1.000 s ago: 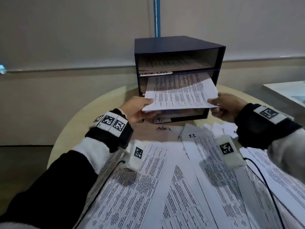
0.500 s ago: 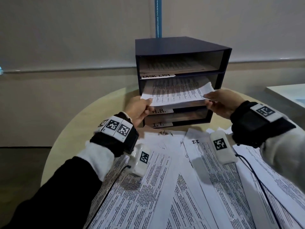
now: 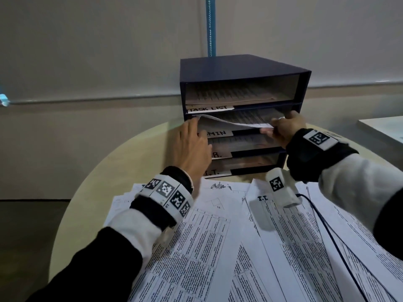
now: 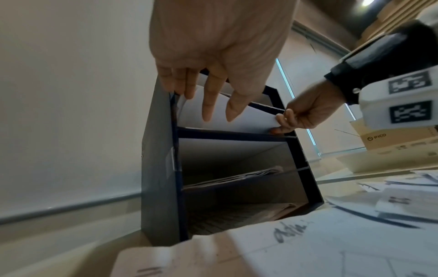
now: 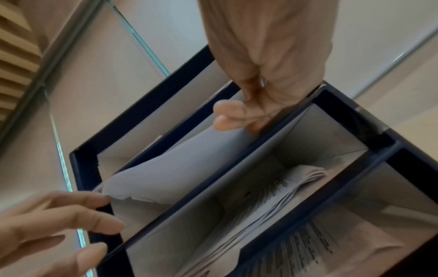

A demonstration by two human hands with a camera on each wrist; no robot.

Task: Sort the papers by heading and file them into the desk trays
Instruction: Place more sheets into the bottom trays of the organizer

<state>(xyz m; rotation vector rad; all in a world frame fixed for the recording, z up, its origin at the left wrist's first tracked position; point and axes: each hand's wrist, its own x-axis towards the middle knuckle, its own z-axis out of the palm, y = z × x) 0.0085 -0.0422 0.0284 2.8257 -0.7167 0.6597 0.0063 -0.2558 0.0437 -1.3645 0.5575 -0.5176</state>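
A dark blue desk tray unit [image 3: 239,68] stands at the back of the round table, its slots labelled TASK LIST, ADMIN, H.R. and I.T. A printed sheet [image 3: 231,124] lies mostly inside the ADMIN slot, its front edge sagging out at the left. My right hand [image 3: 278,127] pinches the sheet's right front corner between thumb and fingers [image 5: 231,120]. My left hand [image 3: 193,136] has straight fingers [image 4: 208,105] touching the sheet at the slot's left side. The other slots hold papers too.
Many printed sheets cover the near half of the table [image 3: 135,162], one headed "admin" [image 3: 220,186], one "I.T." [image 3: 261,198]. A dark cable [image 3: 327,232] runs over them. A white table [image 3: 383,129] stands at the right, and a cardboard box [image 4: 391,138] behind it.
The sheet has gone from in front of the unit deep into the ADMIN slot. My left hand has let go of its corner and straightened; my right hand still pinches its corner.
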